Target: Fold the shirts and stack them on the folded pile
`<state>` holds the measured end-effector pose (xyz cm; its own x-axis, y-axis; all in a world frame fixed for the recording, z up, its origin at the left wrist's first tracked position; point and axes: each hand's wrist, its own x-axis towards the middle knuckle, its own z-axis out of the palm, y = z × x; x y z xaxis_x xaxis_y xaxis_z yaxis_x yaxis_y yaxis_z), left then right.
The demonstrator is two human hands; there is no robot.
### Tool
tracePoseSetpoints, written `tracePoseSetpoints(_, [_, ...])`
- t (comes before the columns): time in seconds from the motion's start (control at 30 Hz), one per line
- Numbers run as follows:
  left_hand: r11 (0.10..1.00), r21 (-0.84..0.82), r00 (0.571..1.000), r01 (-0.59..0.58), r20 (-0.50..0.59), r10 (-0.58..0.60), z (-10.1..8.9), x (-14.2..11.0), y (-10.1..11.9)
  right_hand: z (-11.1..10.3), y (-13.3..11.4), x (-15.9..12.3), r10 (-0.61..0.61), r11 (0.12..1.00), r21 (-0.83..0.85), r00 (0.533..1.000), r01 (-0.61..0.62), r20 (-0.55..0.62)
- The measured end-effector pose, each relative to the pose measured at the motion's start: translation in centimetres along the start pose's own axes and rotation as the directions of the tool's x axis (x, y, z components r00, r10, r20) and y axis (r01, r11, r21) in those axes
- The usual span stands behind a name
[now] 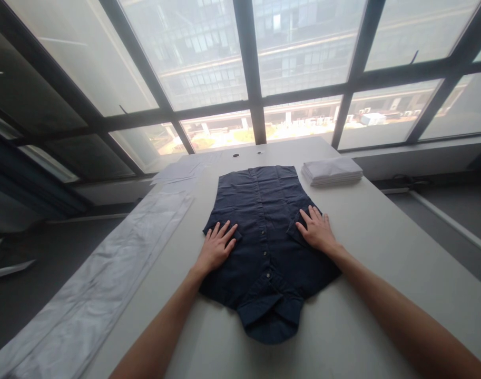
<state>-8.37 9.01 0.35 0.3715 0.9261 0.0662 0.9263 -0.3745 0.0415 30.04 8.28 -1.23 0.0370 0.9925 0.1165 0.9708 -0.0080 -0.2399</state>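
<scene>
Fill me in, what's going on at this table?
A person has both bare hands resting on a dark navy shirt, which lies front up on a white table, its collar toward the person. The left hand is on the shirt's left side and the right hand on its right, neither lifting it. A folded white stack sits beyond the right hand, and white sheeting runs along the table's left side.
</scene>
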Motion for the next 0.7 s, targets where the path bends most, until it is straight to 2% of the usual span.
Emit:
tracePoseSetpoints(0.43, [1.000,-0.009,1.000,-0.002,-0.021,0.002,-0.3,-0.2,0.3,-0.1,-0.1,-0.1,0.004,1.000,0.006,1.000,-0.004,-0.001])
tracePoseSetpoints(0.5, [1.000,-0.003,0.998,0.006,-0.070,-0.006,-0.5,-0.3,0.6,-0.3,-0.3,-0.2,0.006,1.000,-0.001,0.999,-0.006,-0.052])
tracePoseSetpoints(0.6, [0.999,0.030,0.989,0.014,-0.148,-0.009,-0.8,-0.5,0.9,-1.1,-0.9,-0.5,-0.006,1.000,-0.027,0.980,0.000,-0.199])
tracePoseSetpoints(0.7, [1.000,0.026,0.991,0.010,-0.131,-0.007,-0.7,-0.5,0.8,-1.7,-1.5,-0.8,-0.058,0.998,-0.041,0.962,0.049,-0.269])
